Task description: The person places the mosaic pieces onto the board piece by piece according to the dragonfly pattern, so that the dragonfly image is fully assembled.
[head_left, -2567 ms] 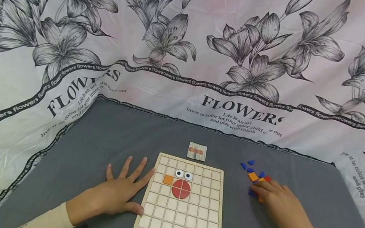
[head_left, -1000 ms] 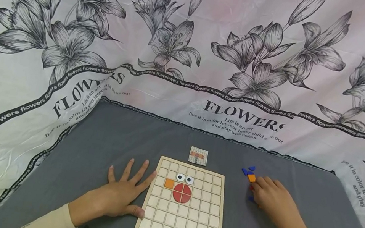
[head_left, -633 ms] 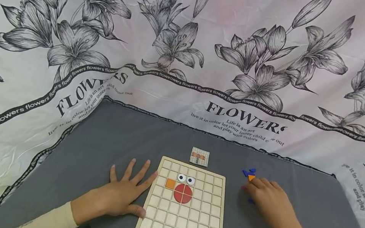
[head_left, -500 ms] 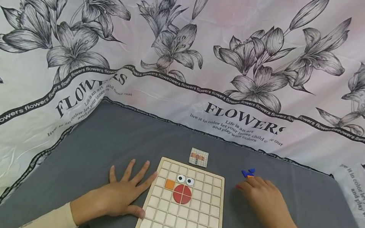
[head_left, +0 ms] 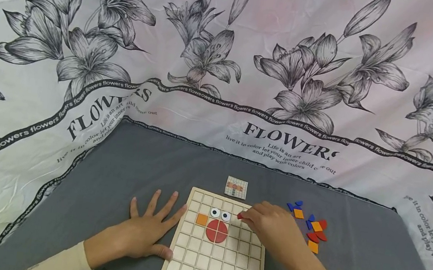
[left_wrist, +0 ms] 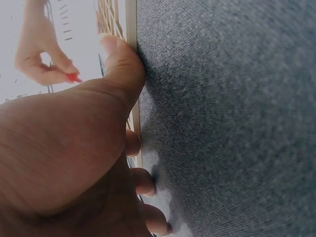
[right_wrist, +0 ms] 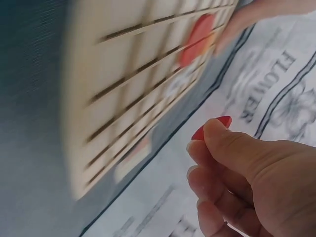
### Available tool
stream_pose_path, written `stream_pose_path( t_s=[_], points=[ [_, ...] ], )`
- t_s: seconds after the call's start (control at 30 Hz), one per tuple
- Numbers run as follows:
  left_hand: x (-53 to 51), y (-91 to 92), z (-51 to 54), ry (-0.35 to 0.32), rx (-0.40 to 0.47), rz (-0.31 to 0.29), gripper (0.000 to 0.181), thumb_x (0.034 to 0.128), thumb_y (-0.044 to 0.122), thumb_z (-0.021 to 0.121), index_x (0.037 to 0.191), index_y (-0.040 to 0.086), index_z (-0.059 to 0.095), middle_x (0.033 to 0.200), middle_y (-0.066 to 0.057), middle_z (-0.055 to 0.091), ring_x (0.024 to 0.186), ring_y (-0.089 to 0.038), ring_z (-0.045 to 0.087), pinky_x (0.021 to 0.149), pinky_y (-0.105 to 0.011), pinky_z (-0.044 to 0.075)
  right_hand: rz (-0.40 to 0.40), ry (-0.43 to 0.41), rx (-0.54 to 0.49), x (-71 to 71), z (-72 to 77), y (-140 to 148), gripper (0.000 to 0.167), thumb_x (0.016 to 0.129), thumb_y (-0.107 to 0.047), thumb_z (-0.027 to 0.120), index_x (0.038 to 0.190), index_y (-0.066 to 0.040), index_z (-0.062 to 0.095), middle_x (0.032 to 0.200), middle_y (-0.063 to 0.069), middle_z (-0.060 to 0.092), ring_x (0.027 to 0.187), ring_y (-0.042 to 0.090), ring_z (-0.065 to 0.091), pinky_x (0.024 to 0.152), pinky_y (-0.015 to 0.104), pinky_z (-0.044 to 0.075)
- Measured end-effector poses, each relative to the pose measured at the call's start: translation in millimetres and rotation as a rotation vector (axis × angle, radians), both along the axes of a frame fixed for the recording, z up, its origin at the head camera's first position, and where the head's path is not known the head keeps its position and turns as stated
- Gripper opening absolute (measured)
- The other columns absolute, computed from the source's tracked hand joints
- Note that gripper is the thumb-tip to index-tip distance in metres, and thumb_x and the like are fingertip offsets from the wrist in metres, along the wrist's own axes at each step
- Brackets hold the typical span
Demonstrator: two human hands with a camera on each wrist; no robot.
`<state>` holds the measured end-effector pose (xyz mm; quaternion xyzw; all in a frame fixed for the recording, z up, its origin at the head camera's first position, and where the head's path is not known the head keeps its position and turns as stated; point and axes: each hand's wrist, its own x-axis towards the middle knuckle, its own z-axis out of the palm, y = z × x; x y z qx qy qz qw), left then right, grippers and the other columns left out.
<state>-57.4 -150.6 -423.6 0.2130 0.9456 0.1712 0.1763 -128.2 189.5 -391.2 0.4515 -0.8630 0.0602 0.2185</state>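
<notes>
My right hand (head_left: 276,227) pinches a small red tile (right_wrist: 225,121) between thumb and fingers, above the upper right of a wooden grid board (head_left: 200,260). Part of the tile is hidden by the thumb in the right wrist view. On the board, several red pieces form a disc (head_left: 217,231), with two round eye tiles (head_left: 220,214) just above it. One orange square tile (head_left: 201,219) sits to the disc's upper left. My left hand (head_left: 142,232) lies with spread fingers at the board's left side, its thumb touching the edge.
Loose orange tiles (head_left: 313,246), red tiles (head_left: 313,237) and blue tiles (head_left: 298,203) lie right of the board on the grey cloth (head_left: 147,158). A small printed picture card (head_left: 236,188) lies behind the board. Flower-printed fabric (head_left: 186,117) surrounds the work area.
My right hand has picked a red tile from the loose pieces and carried it left over the board, uncovering the pile. My left hand has stayed in place.
</notes>
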Motion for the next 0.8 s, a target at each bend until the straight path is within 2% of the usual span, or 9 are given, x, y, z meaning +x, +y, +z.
stream_pose_path(
  t_s=[0.17, 0.33, 0.5, 0.6, 0.8],
  points=[
    [0.0, 0.8, -1.7, -0.001, -0.008, 0.002, 0.110, 0.0863, 0.070, 0.066, 0.172, 0.024, 0.015, 0.177, -0.018, -0.003, 0.156, -0.059, -0.008, 0.098, -0.096, 0.001, 0.050, -0.058, 0.025, 3.8, 3.8, -34.6, 0.016, 0.083, -0.017, 0.093, 0.095, -0.019, 0.082, 0.090, -0.009, 0.074, 0.081, 0.009, 0.068, 0.071, 0.029, 0.059],
    [0.1, 1.6, -2.6, 0.007, -0.014, 0.009, 0.110, 0.0854, 0.071, 0.066, 0.172, 0.025, 0.016, 0.178, -0.018, -0.003, 0.157, -0.059, -0.008, 0.099, -0.096, 0.001, 0.083, -0.058, 0.134, 3.7, 2.2, -66.5, 0.010, 0.088, -0.025, 0.089, 0.092, -0.020, 0.081, 0.085, -0.010, 0.073, 0.079, 0.007, 0.069, 0.070, 0.026, 0.059],
    [0.1, 1.1, -4.5, 0.014, -0.024, 0.005, 0.111, 0.0843, 0.072, 0.066, 0.172, 0.025, 0.016, 0.177, -0.018, -0.002, 0.156, -0.059, -0.007, 0.098, -0.096, 0.004, 0.107, -0.094, 0.238, 1.4, -3.8, -90.3, 0.015, 0.092, -0.031, 0.085, 0.086, -0.021, 0.076, 0.079, -0.010, 0.069, 0.072, 0.006, 0.063, 0.066, 0.022, 0.054],
    [-0.1, 1.0, -4.3, 0.019, -0.033, 0.002, 0.111, 0.0847, 0.073, 0.065, 0.172, 0.025, 0.016, 0.177, -0.018, -0.002, 0.157, -0.059, -0.006, 0.099, -0.096, 0.005, 0.107, -0.075, 0.276, -1.4, -4.8, -101.8, 0.018, 0.092, -0.035, 0.084, 0.084, -0.022, 0.075, 0.077, -0.011, 0.067, 0.070, 0.005, 0.060, 0.064, 0.022, 0.052],
    [-0.9, 1.6, -2.5, 0.010, -0.034, 0.012, 0.111, 0.0845, 0.073, 0.066, 0.172, 0.026, 0.016, 0.178, -0.017, -0.002, 0.157, -0.059, -0.008, 0.099, -0.096, 0.003, 0.096, -0.007, 0.340, -7.7, -2.8, -117.5, 0.015, 0.086, -0.036, 0.089, 0.087, -0.025, 0.079, 0.078, -0.011, 0.070, 0.071, 0.005, 0.063, 0.059, 0.022, 0.046]
  ],
)
